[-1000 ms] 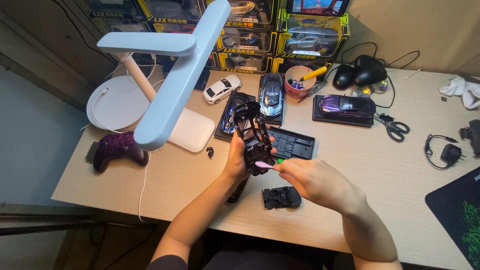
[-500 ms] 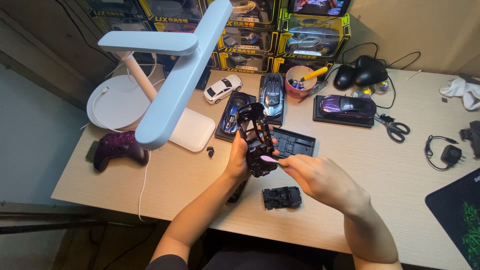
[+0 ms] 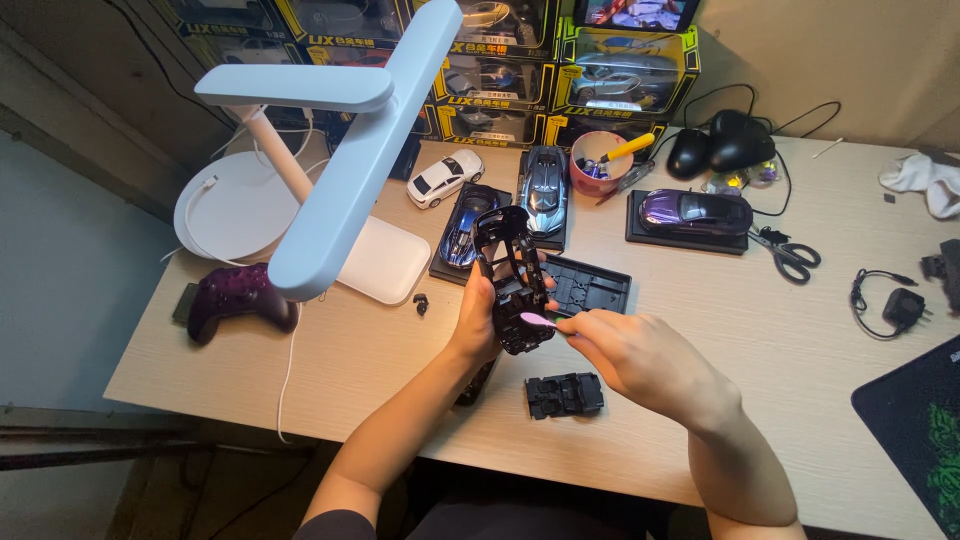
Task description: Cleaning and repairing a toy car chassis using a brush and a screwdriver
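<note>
My left hand (image 3: 478,318) holds a black model car chassis (image 3: 510,272) upright above the desk. My right hand (image 3: 640,358) grips a small tool with a pink tip (image 3: 538,319) and touches it to the lower part of the chassis. A black plastic car part (image 3: 565,394) lies on the desk below my right hand. Behind the chassis rests a black flat base plate (image 3: 590,284).
A white desk lamp (image 3: 345,170) stands at left with a purple game controller (image 3: 238,298) beside it. Model cars (image 3: 543,188), boxed cars (image 3: 610,75), a pink cup (image 3: 598,160), two computer mice (image 3: 725,145), scissors (image 3: 790,255), a charger (image 3: 895,305) and a mouse pad (image 3: 915,430) surround the work area.
The chassis and both hands have shifted slightly; the pink tool tip stays against the lower end of the chassis.
</note>
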